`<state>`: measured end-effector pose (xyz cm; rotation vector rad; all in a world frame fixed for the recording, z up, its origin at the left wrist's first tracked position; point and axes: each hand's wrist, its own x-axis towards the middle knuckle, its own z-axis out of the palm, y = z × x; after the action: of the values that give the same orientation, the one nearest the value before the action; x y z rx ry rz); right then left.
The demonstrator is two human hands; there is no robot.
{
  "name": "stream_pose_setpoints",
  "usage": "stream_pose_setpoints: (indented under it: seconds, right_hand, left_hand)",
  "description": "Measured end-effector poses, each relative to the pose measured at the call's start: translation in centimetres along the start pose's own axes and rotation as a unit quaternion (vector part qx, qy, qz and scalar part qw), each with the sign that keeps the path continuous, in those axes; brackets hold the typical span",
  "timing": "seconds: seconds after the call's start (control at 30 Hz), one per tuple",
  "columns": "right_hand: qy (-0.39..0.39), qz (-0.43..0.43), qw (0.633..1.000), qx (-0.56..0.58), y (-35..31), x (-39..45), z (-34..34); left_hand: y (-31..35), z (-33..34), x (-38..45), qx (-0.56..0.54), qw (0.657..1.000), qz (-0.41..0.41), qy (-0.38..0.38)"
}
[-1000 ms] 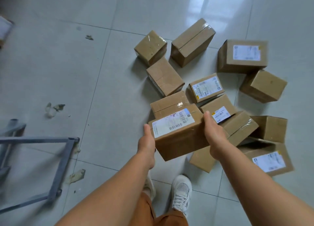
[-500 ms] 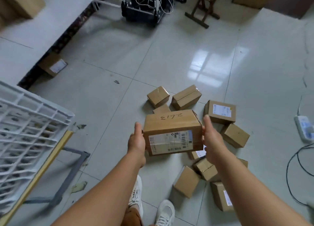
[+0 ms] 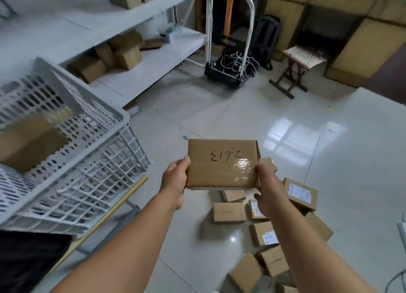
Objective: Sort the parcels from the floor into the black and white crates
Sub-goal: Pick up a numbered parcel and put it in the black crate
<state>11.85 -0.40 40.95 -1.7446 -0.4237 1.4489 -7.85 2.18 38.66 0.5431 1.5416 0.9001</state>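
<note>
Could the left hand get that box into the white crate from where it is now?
Probably yes. The left hand and right hand hold the parcel just right of the white crate, whose top is open, with nothing visible between them.

The room was evenly and brightly lit by soft daylight. A window's reflection glared on the glossy tiled floor (image 3: 292, 136), and clear tape on the held parcel (image 3: 222, 164) caught a small highlight. Shadows under the parcels were faint. The white crate (image 3: 72, 152) and shelves (image 3: 140, 50) at left were smeared by motion blur. Straight lines bowed toward the wide-angle frame's edges.
</note>
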Motion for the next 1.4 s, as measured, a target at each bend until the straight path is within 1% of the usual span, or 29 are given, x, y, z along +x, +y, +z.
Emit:
stream_pose_setpoints:
  seconds: [0.17,0.3,0.43,0.63,0.9,1.0,1.13,1.3,1.4]
  right_hand:
    - [-0.014,-0.063,0.998,0.004,-2.1,-3.8,4.4]
    - [-0.02,-0.103,0.994,0.013,-3.8,-7.4,8.8]
    - [-0.023,-0.145,0.989,0.006,-4.8,-11.3,13.8]
    - [-0.086,-0.183,0.979,-0.001,-5.1,-18.5,22.2]
    - [-0.162,-0.235,0.955,-0.082,-2.5,-26.8,33.5]
    - [-0.188,-0.242,0.945,-0.119,-0.9,-29.6,37.0]
    - [-0.249,-0.255,0.92,-0.166,1.7,-33.1,40.9]
    - [-0.306,-0.224,0.9,-0.214,6.0,-33.8,45.8]
    - [-0.33,-0.194,0.883,-0.272,8.5,-32.4,48.2]
  left_hand:
    - [3.6,-4.0,-2.5,-0.04,0.998,0.054,0.021]
    - [7.4,-8.3,-5.4,-0.059,0.99,0.121,0.045]
    - [10.3,-13.6,-7.3,-0.055,0.979,0.181,0.075]
    - [13.5,-23.6,-10.7,-0.076,0.965,0.211,0.133]
    - [14.3,-36.9,-16.0,-0.136,0.933,0.246,0.227]
    - [13.7,-41.5,-17.7,-0.134,0.92,0.243,0.277]
    - [11.9,-47.2,-19.5,-0.135,0.911,0.199,0.334]
    - [9.2,-52.2,-20.4,-0.12,0.894,0.136,0.41]
    - [7.3,-54.1,-20.1,-0.092,0.885,0.087,0.448]
